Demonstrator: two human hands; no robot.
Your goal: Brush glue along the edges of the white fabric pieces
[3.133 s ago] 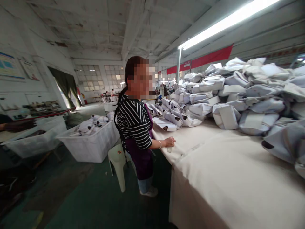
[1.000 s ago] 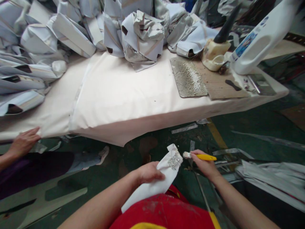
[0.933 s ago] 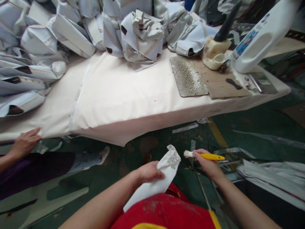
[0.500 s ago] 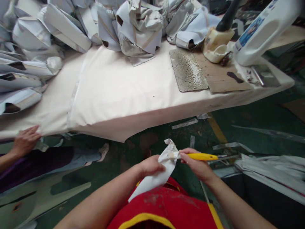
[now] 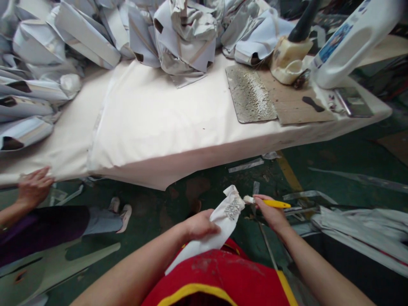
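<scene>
One white paper piece in left hand, one yellow-handled brush in right hand.

Just one head cam here, looking forward and down, sitting close over the hands with the surface stretching ahead.

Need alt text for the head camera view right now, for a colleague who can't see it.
The left hand grips a white folded piece while the right hand holds a yellow-handled brush, bristles at its glue-dabbed tip. Ahead, a cloth-covered table bears piled white pieces; another person's hand rests on its left edge.
</scene>
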